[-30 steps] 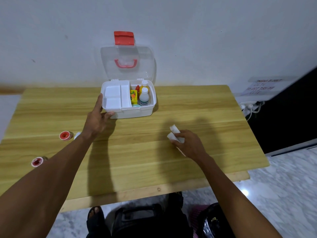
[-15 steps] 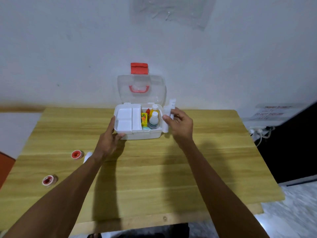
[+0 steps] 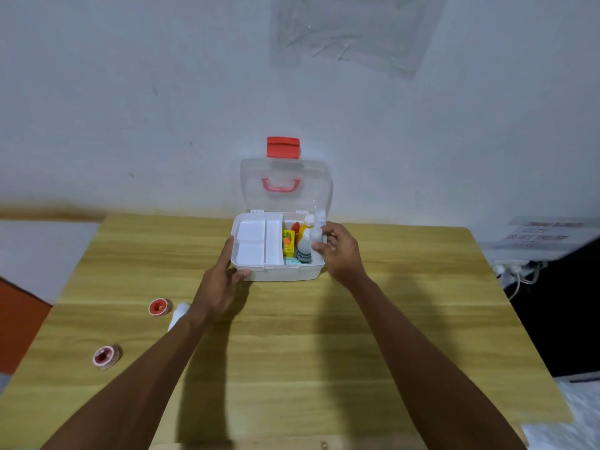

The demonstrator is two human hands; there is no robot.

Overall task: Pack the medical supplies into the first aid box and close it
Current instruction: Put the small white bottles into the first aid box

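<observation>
Right hand (image 3: 341, 251) is pinching a slim white item (image 3: 316, 229) between thumb and fingertips, right at the right end of the first aid box (image 3: 276, 272) in the middle of the frame. It's too blurry to tell whether it's a small bottle or a roll. It's standing pretty much upright, with its long axis running up-down in the picture. The top is pointing at the open clear lid (image 3: 285, 177) and the bottom is dipping into the open compartment beside the white bottle (image 3: 304, 248) and yellow carton (image 3: 288, 243).

Left hand (image 3: 220, 284) is bracing the box, with straight fingers lying along its left wall and the thumb pressing on the front corner. It isn't curling round anything.

My take on doing this bit well: the gap on that side is looking tight, so I'd be lowering it straight down with the same upright tilt and hugging the right wall. Let go only once it's sitting below the rim, or the lid may be catching on it later.

Two red tape rolls (image 3: 159, 307) (image 3: 105, 355) and another white thing (image 3: 179, 311) are waiting at the lower left of the table (image 3: 324, 336), so packing isn't done.
</observation>
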